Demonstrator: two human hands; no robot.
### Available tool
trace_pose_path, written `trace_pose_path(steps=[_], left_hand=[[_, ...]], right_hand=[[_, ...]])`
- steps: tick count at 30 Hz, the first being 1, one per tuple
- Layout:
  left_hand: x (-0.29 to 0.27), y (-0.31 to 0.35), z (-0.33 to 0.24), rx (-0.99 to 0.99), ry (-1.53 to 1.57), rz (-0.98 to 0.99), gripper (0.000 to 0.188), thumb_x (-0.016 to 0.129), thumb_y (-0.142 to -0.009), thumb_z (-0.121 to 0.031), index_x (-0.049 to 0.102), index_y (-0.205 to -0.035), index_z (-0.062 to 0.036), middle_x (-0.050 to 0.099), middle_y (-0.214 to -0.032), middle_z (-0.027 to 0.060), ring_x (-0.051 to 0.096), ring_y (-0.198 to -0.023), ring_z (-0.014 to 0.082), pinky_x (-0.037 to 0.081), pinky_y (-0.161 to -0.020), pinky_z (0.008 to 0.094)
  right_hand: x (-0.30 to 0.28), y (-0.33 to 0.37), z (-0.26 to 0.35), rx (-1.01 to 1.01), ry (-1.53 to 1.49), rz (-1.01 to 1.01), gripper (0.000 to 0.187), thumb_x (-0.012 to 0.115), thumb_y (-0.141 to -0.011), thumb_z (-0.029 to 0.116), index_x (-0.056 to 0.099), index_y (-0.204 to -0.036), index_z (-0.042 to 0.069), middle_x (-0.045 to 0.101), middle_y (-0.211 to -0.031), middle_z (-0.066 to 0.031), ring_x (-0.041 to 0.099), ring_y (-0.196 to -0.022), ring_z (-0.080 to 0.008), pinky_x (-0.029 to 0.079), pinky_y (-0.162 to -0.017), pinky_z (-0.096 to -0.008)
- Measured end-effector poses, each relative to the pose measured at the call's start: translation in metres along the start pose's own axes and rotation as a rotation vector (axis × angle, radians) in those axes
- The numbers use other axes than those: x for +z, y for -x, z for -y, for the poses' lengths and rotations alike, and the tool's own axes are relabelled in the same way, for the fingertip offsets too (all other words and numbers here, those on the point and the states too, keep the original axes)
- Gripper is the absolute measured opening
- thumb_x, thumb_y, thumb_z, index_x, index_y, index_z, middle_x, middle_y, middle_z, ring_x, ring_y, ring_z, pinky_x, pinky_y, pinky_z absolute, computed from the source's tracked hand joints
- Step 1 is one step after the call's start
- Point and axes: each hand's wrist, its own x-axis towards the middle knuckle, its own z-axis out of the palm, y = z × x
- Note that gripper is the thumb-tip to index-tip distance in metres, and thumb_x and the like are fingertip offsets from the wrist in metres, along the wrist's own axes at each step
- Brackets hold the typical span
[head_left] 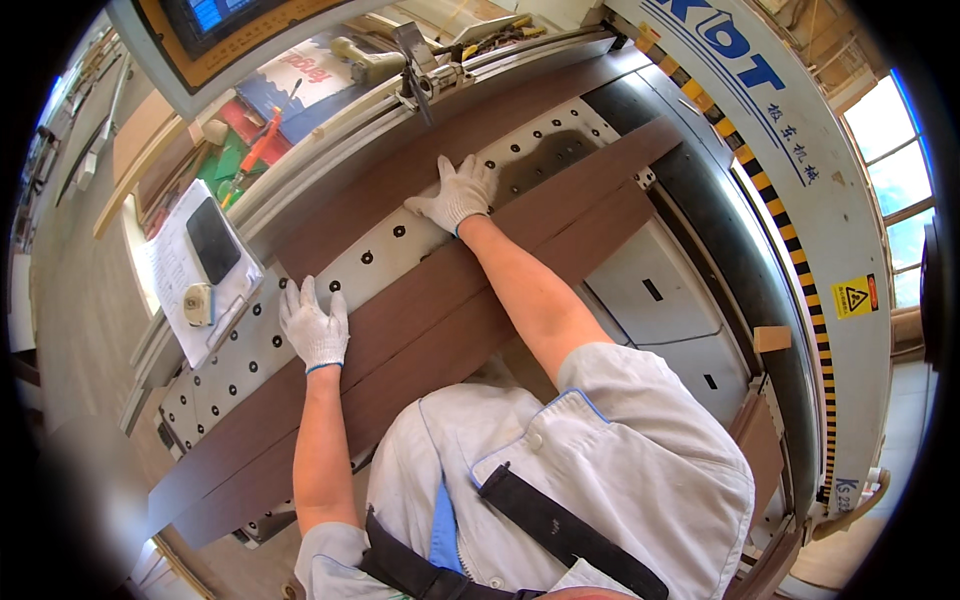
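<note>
From here I see the person's left hand (316,328) in a white knit glove, fingers loosely spread and pinching nothing, laid flat over the perforated metal table (385,250). The right hand (460,194), gloved too, is splayed wide with its thumb out, fingertips over the edge of the far brown board (355,205). Two brown strips (400,308) lie side by side across the table beneath the forearms.

The left glove (316,325) and right glove (460,193) are white with blue cuff edges (324,368). The boards (420,310) are dark brown, the table (385,252) pale with black dots (367,258), the tape (770,207) yellow-and-black striped, the shirt (650,450) light grey.
</note>
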Motion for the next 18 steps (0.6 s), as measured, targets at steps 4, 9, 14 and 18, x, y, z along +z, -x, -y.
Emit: trace_pose_path(steps=[4,9,14,18], left_hand=[[0.002,-0.001,0.002,-0.009,0.019,0.002,0.058,0.077,-0.094,-0.04,0.071,-0.14,-0.0053,0.061,-0.153,0.0288,0.053,-0.144,0.0477,0.041,-0.123,0.0557],[0.009,-0.007,-0.01,-0.02,0.079,0.005,0.055,0.077,-0.092,-0.036,0.073,-0.137,-0.0049,0.063,-0.15,0.0302,0.055,-0.143,0.0483,0.042,-0.122,0.0557],[0.022,-0.021,-0.054,0.009,0.139,0.01,0.055,0.078,-0.089,-0.034,0.072,-0.136,-0.0067,0.062,-0.15,0.0306,0.055,-0.143,0.0493,0.043,-0.121,0.0583],[0.04,-0.033,-0.092,0.048,0.13,0.055,0.061,0.078,-0.088,-0.036,0.068,-0.142,-0.0074,0.06,-0.152,0.0311,0.056,-0.141,0.0504,0.044,-0.119,0.0604]], right_hand=[[-0.012,0.001,0.002,-0.011,0.053,0.072,0.117,0.078,-0.075,0.078,0.043,-0.169,0.018,0.032,-0.172,-0.0328,0.025,-0.162,-0.0467,0.018,-0.132,-0.0552],[-0.015,-0.012,-0.009,-0.029,0.01,0.074,0.119,0.078,-0.075,0.078,0.043,-0.169,0.014,0.028,-0.172,-0.0379,0.024,-0.162,-0.0501,0.019,-0.132,-0.0548],[-0.024,-0.044,-0.046,-0.069,-0.043,0.034,0.118,0.08,-0.076,0.076,0.045,-0.166,0.008,0.03,-0.168,-0.0426,0.022,-0.16,-0.0574,0.017,-0.132,-0.0597],[-0.017,-0.075,-0.09,-0.088,0.015,-0.098,0.115,0.082,-0.076,0.074,0.048,-0.165,0.009,0.039,-0.164,-0.0394,0.03,-0.158,-0.0523,0.022,-0.131,-0.0589]])
